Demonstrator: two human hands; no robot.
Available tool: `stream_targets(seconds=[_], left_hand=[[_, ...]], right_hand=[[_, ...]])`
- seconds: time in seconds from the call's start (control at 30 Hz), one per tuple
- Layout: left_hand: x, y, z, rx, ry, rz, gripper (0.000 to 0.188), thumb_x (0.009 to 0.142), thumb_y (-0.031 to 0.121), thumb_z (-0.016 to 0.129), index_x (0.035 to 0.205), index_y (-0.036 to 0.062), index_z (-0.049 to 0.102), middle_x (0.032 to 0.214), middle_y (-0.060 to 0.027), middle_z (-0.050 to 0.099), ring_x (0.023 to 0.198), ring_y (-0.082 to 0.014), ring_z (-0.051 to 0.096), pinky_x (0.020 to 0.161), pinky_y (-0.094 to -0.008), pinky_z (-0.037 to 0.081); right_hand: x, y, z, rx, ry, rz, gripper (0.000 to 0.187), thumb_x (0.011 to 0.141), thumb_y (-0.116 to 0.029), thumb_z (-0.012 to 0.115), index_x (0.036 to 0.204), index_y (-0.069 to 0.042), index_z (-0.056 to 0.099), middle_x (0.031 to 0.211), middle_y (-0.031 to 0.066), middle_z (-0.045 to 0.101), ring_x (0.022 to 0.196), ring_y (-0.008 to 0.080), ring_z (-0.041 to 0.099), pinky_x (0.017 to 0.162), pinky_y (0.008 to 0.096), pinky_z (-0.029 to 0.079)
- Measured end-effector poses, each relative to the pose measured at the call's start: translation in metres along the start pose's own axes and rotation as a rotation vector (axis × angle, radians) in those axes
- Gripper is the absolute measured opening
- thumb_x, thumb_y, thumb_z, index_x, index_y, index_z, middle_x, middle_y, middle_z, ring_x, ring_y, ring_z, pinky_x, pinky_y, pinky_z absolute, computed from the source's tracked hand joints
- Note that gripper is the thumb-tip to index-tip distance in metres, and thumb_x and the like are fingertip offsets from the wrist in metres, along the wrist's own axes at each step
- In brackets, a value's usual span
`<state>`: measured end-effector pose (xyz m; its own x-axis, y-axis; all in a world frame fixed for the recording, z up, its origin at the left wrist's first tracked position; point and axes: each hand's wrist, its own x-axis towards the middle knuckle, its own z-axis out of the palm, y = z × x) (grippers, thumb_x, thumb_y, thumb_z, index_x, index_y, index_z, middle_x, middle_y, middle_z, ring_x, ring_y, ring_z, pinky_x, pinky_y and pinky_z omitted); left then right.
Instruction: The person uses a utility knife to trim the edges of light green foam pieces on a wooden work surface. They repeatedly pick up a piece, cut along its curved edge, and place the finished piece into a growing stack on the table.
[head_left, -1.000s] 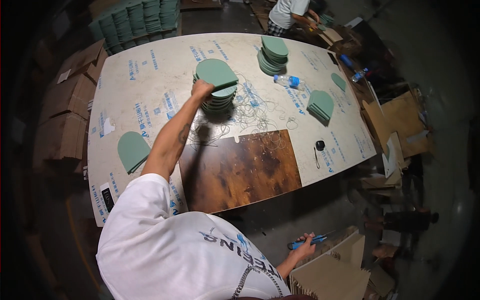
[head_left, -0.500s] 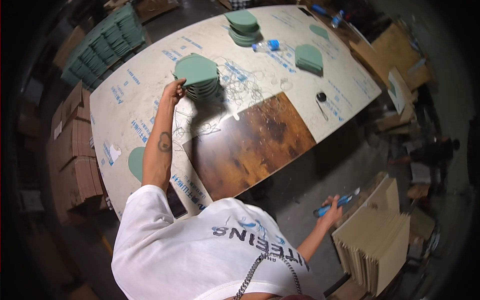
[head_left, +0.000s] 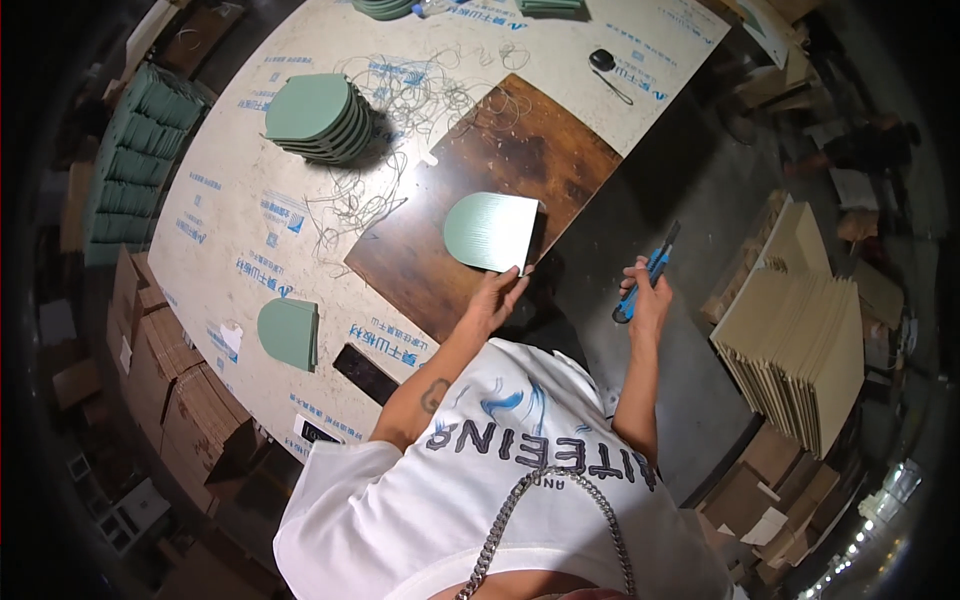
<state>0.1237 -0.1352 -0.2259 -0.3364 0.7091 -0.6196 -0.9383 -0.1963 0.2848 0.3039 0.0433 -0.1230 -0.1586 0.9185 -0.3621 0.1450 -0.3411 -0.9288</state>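
A flat green panel with one rounded end and one straight end [head_left: 490, 232] lies near the centre of the frame on the dark brown wooden board [head_left: 480, 170], close to that board's lower right edge. The left hand [head_left: 494, 297] comes up from below and pinches the panel's lower right corner, its fingers closed on the edge. Just to the right, over the dark grey floor [head_left: 650, 400], the right hand [head_left: 645, 295] is wrapped around a blue utility knife [head_left: 645, 270], which points up and to the right. The brown board rests on a large pale table sheet with blue printing [head_left: 230, 230]. On that sheet, toward the upper left of the frame, stands a stack of the same green panels [head_left: 315, 115], with a tangle of thin grey trimmings [head_left: 400, 110] spread beside it. A single green panel [head_left: 288, 333] lies at centre left. At the right of the frame leans a fanned stack of tan cardboard sheets [head_left: 800, 340], and brown cartons [head_left: 180, 400] sit at lower left.
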Motion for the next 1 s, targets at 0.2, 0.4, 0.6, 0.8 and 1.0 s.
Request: stream_targets(seconds=[0.2, 0.4, 0.6, 0.8, 1.0], left_hand=[[-0.008, -0.003, 0.021, 0.834, -0.101, -0.494, 0.038, 0.097, 0.032, 0.069, 0.105, -0.0044, 0.064, 0.096, -0.0140, 0.070, 0.074, -0.0257, 0.070, 0.074, -0.0364, 0.060], [0.062, 0.070, 0.023, 1.952, 0.203, 1.257, 0.057, 0.091, 0.040, 0.069, 0.130, -0.0005, 0.057, 0.129, -0.0251, 0.059, 0.122, -0.0426, 0.052, 0.104, -0.0497, 0.037], [0.072, 0.054, -0.007, 2.120, 0.133, 1.135, 0.067, 0.093, 0.046, 0.063, 0.141, 0.0007, 0.047, 0.139, -0.0240, 0.046, 0.132, -0.0418, 0.039, 0.109, -0.0556, 0.028], [0.063, 0.045, -0.002, 2.180, 0.183, 1.158, 0.064, 0.098, 0.044, 0.054, 0.143, -0.0011, 0.044, 0.142, -0.0247, 0.042, 0.133, -0.0414, 0.037, 0.110, -0.0558, 0.024], [0.062, 0.047, 0.000, 2.200, 0.180, 1.114, 0.064, 0.100, 0.045, 0.051, 0.144, -0.0007, 0.043, 0.142, -0.0245, 0.042, 0.134, -0.0413, 0.035, 0.112, -0.0555, 0.022]], right_hand=[[-0.021, 0.020, 0.003, -0.110, -0.148, 0.133, 0.030, 0.099, -0.019, 0.065, 0.122, 0.000, 0.060, 0.085, 0.0088, 0.069, 0.067, 0.0133, 0.063, 0.058, 0.0269, 0.053], [-0.041, 0.053, 0.025, -0.292, -0.330, 0.342, 0.020, 0.096, -0.006, 0.054, 0.114, 0.000, 0.048, 0.084, 0.0101, 0.061, 0.064, 0.0187, 0.065, 0.054, 0.0334, 0.058], [-0.067, 0.035, 0.054, -0.552, -0.430, 0.342, 0.054, 0.092, -0.005, 0.050, 0.145, 0.003, 0.038, 0.087, 0.0125, 0.060, 0.059, 0.0187, 0.063, 0.049, 0.0349, 0.056], [-0.068, 0.043, 0.049, -0.734, -0.523, 0.324, 0.059, 0.099, -0.017, 0.049, 0.152, 0.001, 0.029, 0.102, 0.0220, 0.068, 0.054, 0.0241, 0.066, 0.057, 0.0392, 0.058], [-0.059, 0.036, 0.059, -0.835, -0.634, 0.326, 0.050, 0.099, -0.015, 0.046, 0.142, 0.008, 0.034, 0.078, 0.0210, 0.069, 0.053, 0.0280, 0.068, 0.056, 0.0399, 0.058]])
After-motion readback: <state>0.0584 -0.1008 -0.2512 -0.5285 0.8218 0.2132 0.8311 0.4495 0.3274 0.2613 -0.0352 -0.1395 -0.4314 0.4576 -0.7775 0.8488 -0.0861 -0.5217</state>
